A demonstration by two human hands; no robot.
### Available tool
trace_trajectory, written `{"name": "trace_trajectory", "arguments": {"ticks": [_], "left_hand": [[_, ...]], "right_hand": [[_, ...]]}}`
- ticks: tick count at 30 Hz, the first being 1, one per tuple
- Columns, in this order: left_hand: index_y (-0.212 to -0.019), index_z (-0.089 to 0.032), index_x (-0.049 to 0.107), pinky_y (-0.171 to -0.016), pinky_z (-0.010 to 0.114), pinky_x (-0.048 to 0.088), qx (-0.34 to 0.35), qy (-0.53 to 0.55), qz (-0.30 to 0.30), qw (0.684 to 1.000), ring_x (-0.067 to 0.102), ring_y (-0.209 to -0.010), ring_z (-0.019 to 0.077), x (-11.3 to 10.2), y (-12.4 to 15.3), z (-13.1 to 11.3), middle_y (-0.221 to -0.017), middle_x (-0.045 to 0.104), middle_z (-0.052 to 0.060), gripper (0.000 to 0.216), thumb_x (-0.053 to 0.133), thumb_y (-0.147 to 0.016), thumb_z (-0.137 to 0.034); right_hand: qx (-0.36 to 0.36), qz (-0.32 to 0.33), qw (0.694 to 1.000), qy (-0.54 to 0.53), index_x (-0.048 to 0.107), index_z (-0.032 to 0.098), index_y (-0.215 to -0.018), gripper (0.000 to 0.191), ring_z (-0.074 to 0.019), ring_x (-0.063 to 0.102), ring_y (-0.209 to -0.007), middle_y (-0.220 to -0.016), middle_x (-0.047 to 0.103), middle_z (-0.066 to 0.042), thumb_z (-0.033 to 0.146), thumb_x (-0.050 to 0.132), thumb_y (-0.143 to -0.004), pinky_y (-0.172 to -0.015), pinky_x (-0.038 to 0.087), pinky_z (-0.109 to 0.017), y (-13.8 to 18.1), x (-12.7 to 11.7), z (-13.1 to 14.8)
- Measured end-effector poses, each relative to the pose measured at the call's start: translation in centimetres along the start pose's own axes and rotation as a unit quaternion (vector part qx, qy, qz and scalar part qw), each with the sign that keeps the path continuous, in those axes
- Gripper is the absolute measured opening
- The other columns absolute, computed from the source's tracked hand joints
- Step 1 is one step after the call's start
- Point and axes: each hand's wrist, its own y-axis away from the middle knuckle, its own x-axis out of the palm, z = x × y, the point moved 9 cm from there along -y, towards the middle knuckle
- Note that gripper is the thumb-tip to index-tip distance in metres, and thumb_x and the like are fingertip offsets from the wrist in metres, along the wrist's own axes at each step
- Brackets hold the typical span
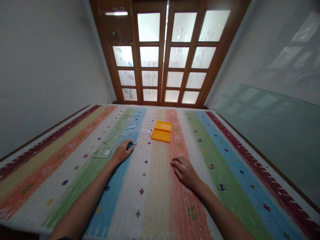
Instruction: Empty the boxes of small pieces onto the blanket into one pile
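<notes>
My left hand (122, 151) rests on the striped cloth with its fingers curled around a cluster of small blue, green and yellow pieces (130, 145); their exact kind is too small to make out. Beside it on the left stands an open clear plastic box (103, 151). Another clear plastic box (129, 130) lies just beyond that hand. An orange hinged case (161, 135) lies opened flat between and beyond my hands. My right hand (183, 170) lies palm down on the cloth, holding nothing visible, fingers loosely bent and a little apart.
A cloth (160, 173) with coloured stripes and small printed figures covers the table. Behind the far edge stand wooden doors (161, 50) with frosted panes. A white wall (45, 60) rises on the left, and a pale green glossy panel (275, 133) on the right.
</notes>
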Motion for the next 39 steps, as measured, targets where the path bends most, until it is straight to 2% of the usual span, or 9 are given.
{"name": "trace_trajectory", "arguments": {"ticks": [6,10,14,19,23,28,32,37,39], "left_hand": [[-0.13,-0.02,0.059,-0.113,0.051,0.04,0.011,0.003,0.008,1.0,0.052,-0.133,0.0301,0.3,-0.2,-1.0,-0.137,0.061,0.013,0.051,0.053,-0.088,-0.048],[-0.115,-0.021,0.071,-0.115,0.053,0.037,0.019,0.008,0.021,1.0,0.053,-0.133,0.0302,1.0,-0.9,-1.2,-0.133,0.065,0.01,0.042,0.048,-0.09,-0.045],[-0.104,-0.023,0.075,-0.113,0.051,0.041,0.018,0.014,0.016,1.0,0.059,-0.126,0.0273,1.0,-0.9,-0.7,-0.124,0.071,0.008,0.036,0.047,-0.09,-0.041],[-0.102,-0.021,0.074,-0.11,0.05,0.045,0.015,0.023,-0.001,1.0,0.061,-0.124,0.0286,0.5,-0.5,-0.8,-0.127,0.069,0.011,0.035,0.048,-0.09,-0.042],[-0.11,-0.024,0.073,-0.115,0.052,0.039,0.027,0.035,0.011,0.999,0.054,-0.132,0.0294,0.7,-0.6,-1.5,-0.133,0.065,0.008,0.036,0.056,-0.086,-0.044],[-0.097,-0.023,0.076,-0.111,0.05,0.043,0.023,0.064,0.015,0.998,0.06,-0.125,0.0273,0.9,-1.0,-1.5,-0.123,0.071,0.007,0.032,0.052,-0.087,-0.042],[-0.089,-0.024,0.074,-0.108,0.048,0.046,0.005,0.094,-0.011,0.995,0.065,-0.117,0.0273,0.1,-0.9,-1.3,-0.117,0.074,0.006,0.03,0.054,-0.086,-0.046],[-0.107,-0.022,0.069,-0.104,0.047,0.05,-0.041,0.137,-0.072,0.987,0.067,-0.113,0.0252,-2.6,-0.6,-1.1,-0.118,0.073,0.008,0.046,0.034,-0.098,-0.052],[-0.108,-0.02,0.067,-0.105,0.046,0.05,-0.065,0.185,-0.109,0.975,0.067,-0.114,0.0243,-3.8,-0.4,-0.6,-0.118,0.072,0.011,0.052,0.028,-0.1,-0.053]], "right_hand": [[0.003,0.0,1.0,0.001,0.066,0.019,-0.099,0.02,-0.0244,0.058,-0.096,-0.102,0.066,-0.011,0.014,0.047,-0.095,-0.085,0.05,-0.042,-0.1,-0.1,0.0],[0.004,-0.001,1.0,-0.003,0.067,0.02,-0.101,0.021,-0.0244,0.059,-0.096,-0.102,0.066,-0.011,0.014,0.048,-0.095,-0.085,0.05,-0.043,0.0,-0.1,0.0],[0.003,0.0,1.0,0.002,0.066,0.019,-0.101,0.02,-0.0247,0.059,-0.097,-0.102,0.066,-0.011,0.014,0.048,-0.094,-0.085,0.05,-0.042,0.0,-0.1,0.0],[0.002,0.004,1.0,0.005,0.066,0.02,-0.101,0.02,-0.0245,0.059,-0.096,-0.102,0.066,-0.011,0.013,0.048,-0.094,-0.084,0.05,-0.042,-0.1,-0.2,0.1],[-0.001,0.008,1.0,0.006,0.066,0.02,-0.101,0.02,-0.0244,0.059,-0.096,-0.102,0.066,-0.011,0.012,0.05,-0.093,-0.083,0.049,-0.041,-0.1,-0.2,0.2],[-0.003,0.006,1.0,0.008,0.066,0.02,-0.101,0.02,-0.0241,0.058,-0.095,-0.102,0.066,-0.011,0.011,0.051,-0.092,-0.083,0.048,-0.039,-0.1,-0.2,0.1],[0.001,0.006,1.0,0.005,0.066,0.019,-0.1,0.02,-0.0246,0.057,-0.095,-0.102,0.066,-0.011,0.013,0.047,-0.095,-0.083,0.049,-0.041,-0.1,-0.1,0.1],[0.005,0.009,1.0,-0.001,0.067,0.02,-0.101,0.022,-0.0249,0.057,-0.096,-0.103,0.066,-0.011,0.014,0.047,-0.095,-0.084,0.049,-0.042,-0.2,-0.2,0.1],[0.007,0.01,1.0,-0.003,0.067,0.019,-0.101,0.022,-0.025,0.057,-0.096,-0.103,0.066,-0.011,0.014,0.047,-0.095,-0.083,0.049,-0.042,-0.2,-0.2,0.1]]}}
